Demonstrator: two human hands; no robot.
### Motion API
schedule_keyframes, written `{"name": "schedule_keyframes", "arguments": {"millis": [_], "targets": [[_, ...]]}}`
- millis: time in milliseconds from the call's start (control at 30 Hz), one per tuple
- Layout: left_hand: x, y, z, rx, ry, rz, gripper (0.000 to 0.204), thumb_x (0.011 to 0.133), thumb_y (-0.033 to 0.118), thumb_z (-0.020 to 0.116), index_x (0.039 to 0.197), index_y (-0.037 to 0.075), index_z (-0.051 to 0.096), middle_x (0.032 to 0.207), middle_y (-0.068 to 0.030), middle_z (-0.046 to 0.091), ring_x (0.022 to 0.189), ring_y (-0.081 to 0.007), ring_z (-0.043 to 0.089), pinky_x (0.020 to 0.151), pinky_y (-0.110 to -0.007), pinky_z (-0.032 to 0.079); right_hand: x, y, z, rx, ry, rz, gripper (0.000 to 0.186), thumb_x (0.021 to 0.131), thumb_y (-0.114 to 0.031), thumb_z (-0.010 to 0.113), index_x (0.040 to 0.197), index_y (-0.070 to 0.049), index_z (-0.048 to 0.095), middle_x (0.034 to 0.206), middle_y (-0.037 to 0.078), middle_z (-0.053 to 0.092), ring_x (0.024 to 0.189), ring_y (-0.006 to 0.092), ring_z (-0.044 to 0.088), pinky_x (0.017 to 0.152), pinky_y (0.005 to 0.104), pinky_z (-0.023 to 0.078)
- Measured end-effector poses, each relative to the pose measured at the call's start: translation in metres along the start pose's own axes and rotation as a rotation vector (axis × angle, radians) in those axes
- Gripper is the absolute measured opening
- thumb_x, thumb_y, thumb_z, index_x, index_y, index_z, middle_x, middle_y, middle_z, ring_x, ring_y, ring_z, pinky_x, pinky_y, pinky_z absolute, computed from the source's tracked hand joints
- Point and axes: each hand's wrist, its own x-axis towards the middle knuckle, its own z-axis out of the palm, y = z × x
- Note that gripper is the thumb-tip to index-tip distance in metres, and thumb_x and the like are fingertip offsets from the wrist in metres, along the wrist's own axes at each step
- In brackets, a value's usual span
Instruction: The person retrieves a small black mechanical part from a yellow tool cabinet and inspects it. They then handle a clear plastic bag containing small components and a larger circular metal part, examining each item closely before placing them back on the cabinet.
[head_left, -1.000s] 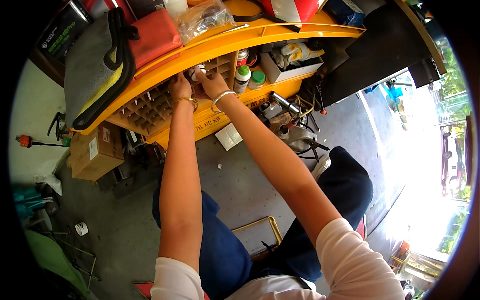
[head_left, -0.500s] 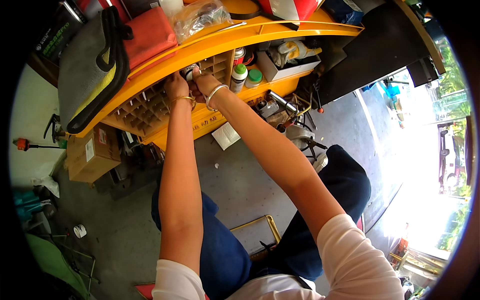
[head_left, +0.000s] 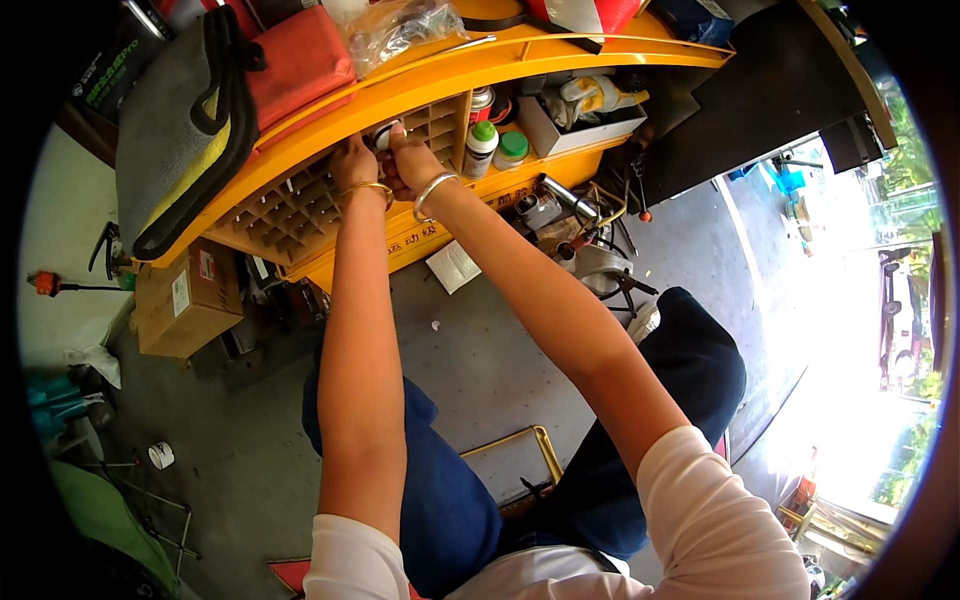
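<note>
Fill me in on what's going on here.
A person is reaching into a yellow cabinet with both bare hands. The left hand and right hand are close together at a small white-and-dark item, with the right thumb against it; the fingers' exact grip is hidden. They are in front of a divided brown rack. To the rack's right stand a green-capped bottle and a green-lidded jar.

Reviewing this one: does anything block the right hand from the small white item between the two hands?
Nothing visible does. The right hand has its thumb against the small white item, with the left hand beside it. The yellow shelf edge runs above, not between them. Fingers hide part of the item.
</note>
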Motion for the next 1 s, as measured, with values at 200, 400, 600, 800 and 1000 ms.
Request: {"name": "schedule_keyframes", "arguments": {"millis": [200, 400, 600, 800, 1000], "targets": [[0.008, -0.004, 0.001, -0.076, 0.010, -0.001, 0.045, 0.089, 0.040, 0.051, 0.111, 0.000, 0.052, 0.095, -0.0080, 0.061, 0.067, -0.0142, 0.059, 0.050, -0.026, 0.045, 0.019, 0.011, 0.003, -0.370, 0.210, -0.168, 0.057, 0.089, -0.052, 0.040, 0.089, 0.004, 0.049, 0.082, 0.023, 0.060, 0.070, 0.0346, 0.059, 0.060, 0.0407, 0.046], [0.009, -0.015, -0.002, -0.213, -0.096, 0.155, 0.045, 0.091, 0.039, 0.047, 0.116, 0.001, 0.049, 0.095, -0.0063, 0.059, 0.072, -0.0131, 0.058, 0.057, -0.024, 0.046, 0.009, 0.013, 0.005, -0.620, 0.306, -0.285, 0.065, 0.086, -0.053, 0.045, 0.105, 0.009, 0.037, 0.096, 0.033, 0.057, 0.094, 0.0447, 0.056, 0.081, 0.0430, 0.044], [0.002, -0.030, -0.006, -0.129, -0.129, 0.297, 0.043, 0.094, 0.041, 0.041, 0.105, 0.002, 0.053, 0.089, -0.0037, 0.057, 0.074, -0.0107, 0.052, 0.065, -0.025, 0.043, 0.003, 0.009, 0.008, -0.636, 0.316, -0.310, 0.065, 0.087, -0.053, 0.043, 0.104, 0.010, 0.037, 0.093, 0.033, 0.058, 0.091, 0.0450, 0.056, 0.079, 0.0439, 0.045], [0.005, -0.024, -0.002, -0.096, -0.039, 0.251, 0.040, 0.092, 0.041, 0.046, 0.101, 0.004, 0.056, 0.088, -0.0041, 0.058, 0.071, -0.0122, 0.053, 0.057, -0.026, 0.044, -0.004, 0.006, 0.012, -0.652, 0.360, -0.287, 0.066, 0.087, -0.053, 0.041, 0.104, 0.010, 0.041, 0.094, 0.033, 0.058, 0.094, 0.0440, 0.056, 0.081, 0.0437, 0.044], [0.004, -0.021, -0.003, -0.142, -0.085, 0.196, 0.041, 0.091, 0.041, 0.047, 0.115, 0.008, 0.053, 0.093, -0.0033, 0.060, 0.060, -0.0112, 0.054, 0.057, -0.026, 0.047, -0.003, 0.009, 0.012, -0.669, 0.395, -0.275, 0.063, 0.088, -0.052, 0.041, 0.098, 0.010, 0.046, 0.091, 0.031, 0.059, 0.091, 0.0425, 0.057, 0.080, 0.0441, 0.044]]}}
